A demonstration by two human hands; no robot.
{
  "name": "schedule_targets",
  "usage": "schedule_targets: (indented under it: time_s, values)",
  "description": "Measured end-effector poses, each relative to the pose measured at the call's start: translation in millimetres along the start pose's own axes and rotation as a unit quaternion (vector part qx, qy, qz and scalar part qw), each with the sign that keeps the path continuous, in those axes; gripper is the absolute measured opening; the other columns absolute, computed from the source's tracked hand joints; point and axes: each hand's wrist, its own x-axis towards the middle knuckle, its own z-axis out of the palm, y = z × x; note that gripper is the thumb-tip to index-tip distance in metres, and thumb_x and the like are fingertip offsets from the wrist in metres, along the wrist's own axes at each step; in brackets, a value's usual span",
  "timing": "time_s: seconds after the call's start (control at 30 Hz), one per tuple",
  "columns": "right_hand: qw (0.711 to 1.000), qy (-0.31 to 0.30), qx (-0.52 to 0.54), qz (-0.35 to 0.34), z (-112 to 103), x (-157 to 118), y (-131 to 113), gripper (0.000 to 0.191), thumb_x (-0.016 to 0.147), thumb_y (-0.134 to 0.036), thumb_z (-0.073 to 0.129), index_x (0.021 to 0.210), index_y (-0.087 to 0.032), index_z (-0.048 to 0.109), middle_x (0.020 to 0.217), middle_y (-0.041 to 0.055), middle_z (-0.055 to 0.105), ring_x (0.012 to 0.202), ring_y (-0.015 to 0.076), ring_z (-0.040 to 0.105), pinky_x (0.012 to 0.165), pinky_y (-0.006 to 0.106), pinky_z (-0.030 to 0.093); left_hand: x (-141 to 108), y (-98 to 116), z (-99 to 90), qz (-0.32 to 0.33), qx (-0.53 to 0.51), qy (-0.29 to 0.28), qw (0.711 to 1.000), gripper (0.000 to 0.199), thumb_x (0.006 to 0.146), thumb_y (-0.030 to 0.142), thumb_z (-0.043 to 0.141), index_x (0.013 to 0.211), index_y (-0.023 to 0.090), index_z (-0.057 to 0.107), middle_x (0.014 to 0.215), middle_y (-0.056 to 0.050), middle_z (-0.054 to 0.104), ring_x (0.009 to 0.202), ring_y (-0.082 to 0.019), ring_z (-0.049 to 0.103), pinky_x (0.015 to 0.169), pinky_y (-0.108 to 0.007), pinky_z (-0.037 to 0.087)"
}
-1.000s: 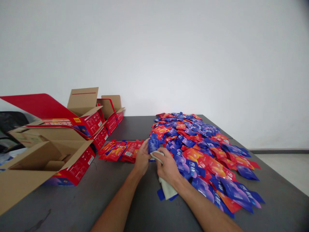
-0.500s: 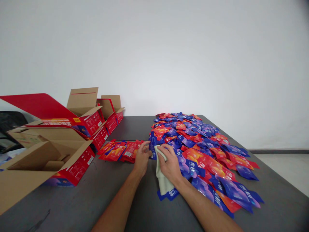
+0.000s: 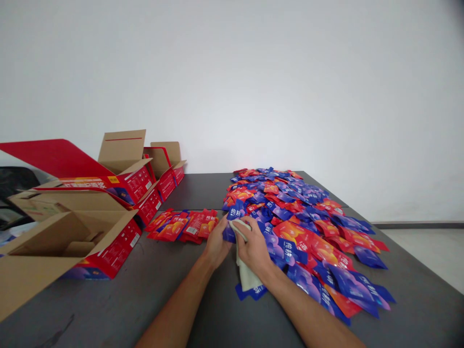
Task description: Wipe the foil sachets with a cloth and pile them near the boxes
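My left hand (image 3: 218, 244) is closed on a blue packet (image 3: 235, 212), holding it upright with its printed top edge showing. Bunched in my right hand (image 3: 253, 246) is a pale cloth (image 3: 247, 278), pressed against the front of that packet; its lower end hangs down. Beneath the hanging cloth, blue packets (image 3: 256, 292) lie on the dark table. Left of my hands is a row of overlapping red and blue packets (image 3: 177, 227). The cloth and fingers hide part of the held packet.
A large heap of red and blue packets (image 3: 297, 208) spreads along the right side of the dark table (image 3: 137, 309). On the left stand open red cartons (image 3: 116, 253) with brown flaps raised. A white wall is behind; a dark chair (image 3: 14, 186) shows at far left.
The blue packet has turned so its printed face shows, and my left hand has rotated around it. My right hand has brought the cloth onto the packet's front.
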Motion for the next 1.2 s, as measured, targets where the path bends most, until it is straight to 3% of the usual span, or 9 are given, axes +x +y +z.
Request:
schedule_targets:
  time_s: [0.17, 0.27, 0.5, 0.73, 0.83, 0.9, 1.03, 1.2]
  values:
    - [0.995, 0.063, -0.066, 0.034, -14.0, 9.1, 13.1, 0.035, 0.097, -0.021, 0.047, 0.126, -0.026, 0.066, 0.131, 0.0119, 0.051, 0.121, 0.0247, 0.055, 0.102, 0.043, 0.051, -8.8, 0.8, 6.3, -0.050, 0.038, -0.030, 0.998, 0.033, 0.091, 0.027, 0.063, 0.122, 0.017, 0.066, 0.110, -0.008, 0.074, 0.100, -0.019, 0.070, 0.090, -0.029, 0.054]
    - [0.994, 0.069, -0.084, 0.032, -15.4, 10.1, 15.6, 0.037, 0.096, -0.020, 0.046, 0.127, -0.026, 0.065, 0.131, 0.0119, 0.051, 0.122, 0.0253, 0.054, 0.103, 0.044, 0.050, -10.1, -0.3, 7.0, -0.056, 0.048, -0.041, 0.996, 0.036, 0.090, 0.028, 0.064, 0.124, 0.017, 0.066, 0.114, -0.008, 0.073, 0.102, -0.020, 0.069, 0.092, -0.031, 0.054]
    - [0.995, -0.073, -0.062, -0.023, -4.3, -1.5, -4.7, 0.040, 0.091, -0.012, 0.047, 0.123, -0.028, 0.066, 0.126, 0.0092, 0.055, 0.115, 0.0227, 0.056, 0.096, 0.037, 0.052, 0.0, -0.7, -7.4, -0.005, 0.039, -0.013, 0.999, 0.041, 0.085, 0.030, 0.070, 0.125, 0.019, 0.067, 0.113, -0.007, 0.074, 0.101, -0.020, 0.069, 0.093, -0.031, 0.053]
    - [0.980, -0.144, -0.132, 0.026, -10.5, -1.4, -7.5, 0.040, 0.085, -0.007, 0.049, 0.113, -0.028, 0.070, 0.117, 0.0074, 0.060, 0.106, 0.0215, 0.059, 0.089, 0.032, 0.052, 2.4, 0.4, -7.5, 0.047, 0.157, 0.038, 0.986, 0.049, 0.082, 0.036, 0.070, 0.129, 0.021, 0.066, 0.118, -0.008, 0.072, 0.102, -0.021, 0.068, 0.086, -0.030, 0.053]
    - [0.963, -0.163, -0.204, 0.064, -14.4, 0.3, -1.0, 0.039, 0.084, -0.009, 0.052, 0.113, -0.024, 0.072, 0.115, 0.0110, 0.062, 0.103, 0.0248, 0.059, 0.088, 0.036, 0.050, 3.2, 2.6, -12.2, 0.095, 0.253, 0.080, 0.959, 0.052, 0.083, 0.038, 0.068, 0.133, 0.027, 0.062, 0.122, -0.007, 0.070, 0.103, -0.022, 0.066, 0.085, -0.031, 0.052]
    - [0.950, -0.159, -0.258, 0.081, -15.3, 1.9, -0.8, 0.032, 0.086, -0.016, 0.054, 0.110, -0.024, 0.073, 0.116, 0.0134, 0.062, 0.104, 0.0297, 0.057, 0.088, 0.043, 0.048, 4.3, 5.8, -17.1, 0.137, 0.299, 0.107, 0.938, 0.049, 0.081, 0.037, 0.069, 0.129, 0.028, 0.064, 0.123, -0.006, 0.069, 0.108, -0.023, 0.064, 0.092, -0.034, 0.050]
    - [0.947, -0.139, -0.286, 0.053, -8.3, 6.2, -14.0, 0.025, 0.089, -0.023, 0.055, 0.105, -0.022, 0.074, 0.122, 0.0160, 0.060, 0.114, 0.0366, 0.048, 0.091, 0.050, 0.043, 6.0, 19.3, -23.9, 0.200, 0.375, 0.141, 0.894, 0.046, 0.074, 0.030, 0.074, 0.119, 0.024, 0.067, 0.124, -0.009, 0.068, 0.119, -0.027, 0.060, 0.108, -0.040, 0.040]
    - [0.948, -0.213, -0.232, 0.042, 22.9, 11.5, -37.9, 0.028, 0.088, -0.018, 0.054, 0.110, -0.016, 0.070, 0.120, 0.0170, 0.061, 0.107, 0.0292, 0.054, 0.096, 0.041, 0.042, 1.5, 50.8, -28.2, 0.233, 0.540, 0.194, 0.785, 0.051, 0.076, 0.033, 0.070, 0.124, 0.018, 0.062, 0.125, -0.015, 0.065, 0.122, -0.031, 0.056, 0.109, -0.044, 0.036]
